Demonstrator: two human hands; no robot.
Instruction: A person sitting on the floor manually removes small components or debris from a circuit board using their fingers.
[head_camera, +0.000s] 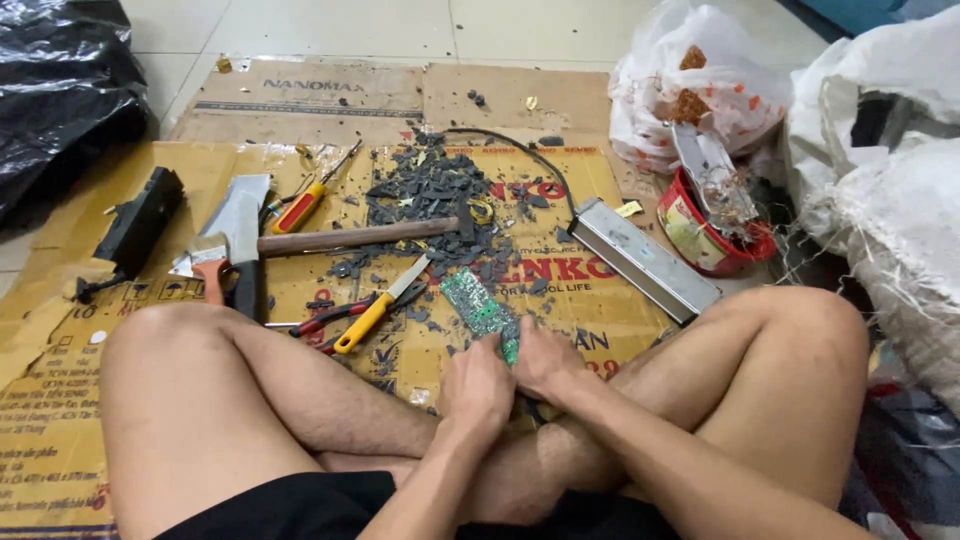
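I sit cross-legged on flattened cardboard (90, 420). My left hand (475, 388) and my right hand (545, 362) are side by side in front of my shins, both gripping the near end of a green circuit board (476, 300). The board sticks out away from me, tilted to the left, over the cardboard. Just left of it lie a yellow-handled screwdriver (372, 312) and red-handled pliers (330, 320). A pile of dark broken fragments (430, 190) spreads beyond the board.
A wooden-handled hammer (350, 238), a cleaver (236, 215), an orange screwdriver (300, 207) and a black casing (140, 225) lie to the left. A long silver metal box (645, 260) with a black cable lies right. A red tub (705, 238) of scrap, white bags (690, 90) and a black bag (60, 90) ring the area.
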